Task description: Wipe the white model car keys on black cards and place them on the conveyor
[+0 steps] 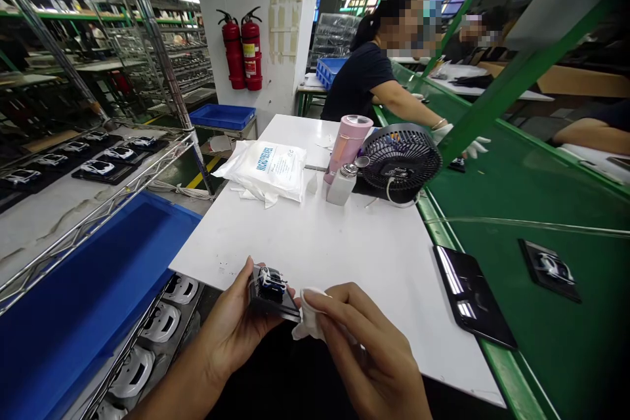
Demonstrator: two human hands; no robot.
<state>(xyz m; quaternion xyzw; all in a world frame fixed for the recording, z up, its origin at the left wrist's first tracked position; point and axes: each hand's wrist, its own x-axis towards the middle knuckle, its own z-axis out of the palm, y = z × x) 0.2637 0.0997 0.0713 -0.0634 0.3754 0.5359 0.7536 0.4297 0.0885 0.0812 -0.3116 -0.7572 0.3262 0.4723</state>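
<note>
My left hand [231, 323] grips a black display base [273, 302] from below, and a small white and blue model car [268, 281] stands on it. My right hand [367, 348] pinches a white cloth wipe [310, 315] between its fingers. The wipe touches the near edge of the base. Both hands are over the near edge of a white table [305, 243]. Part of the car is too small to make out in detail.
On the table stand a white bag of wipes [266, 170], a pink bottle [347, 147], a dispenser bottle [342, 184] and a black fan [401, 154]. A green conveyor belt [531, 190] with black bases runs right. A blue tray [83, 289] and shelves lie left. A gloved co-worker [364, 82] works beyond.
</note>
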